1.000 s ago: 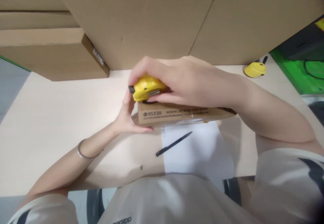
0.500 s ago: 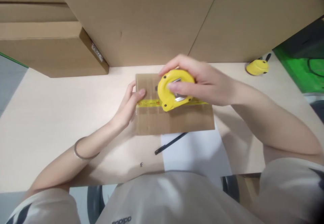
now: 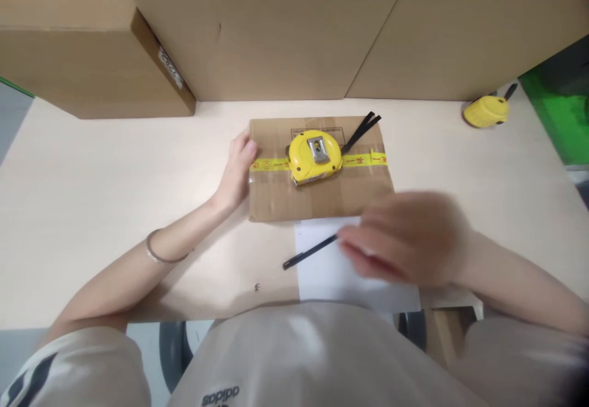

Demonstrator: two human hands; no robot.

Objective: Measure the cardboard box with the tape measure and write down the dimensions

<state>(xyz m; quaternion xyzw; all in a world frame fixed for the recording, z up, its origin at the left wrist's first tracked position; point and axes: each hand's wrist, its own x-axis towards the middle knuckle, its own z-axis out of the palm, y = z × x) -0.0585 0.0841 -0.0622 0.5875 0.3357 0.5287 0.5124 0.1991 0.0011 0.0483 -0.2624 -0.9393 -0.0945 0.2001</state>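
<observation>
A small cardboard box lies flat on the table, with yellow printed tape running across its top. My left hand grips the box's left edge, its thumb over the top. On the box rests a yellow tape measure with a metal clip and a black strap, touched by neither hand. My right hand, smeared by motion, hovers over a white sheet of paper. Its fingertips are at the upper end of a black pen; whether they hold it cannot be made out.
A second yellow tape measure sits at the back right of the table. Large cardboard boxes form a wall along the back. Another carton stands at the back left. A small dark mark shows near the front edge.
My right hand has let go of the tape measure, leaving it on the box, and has moved down and right to the pen and paper. My left hand stays at the box edge.
</observation>
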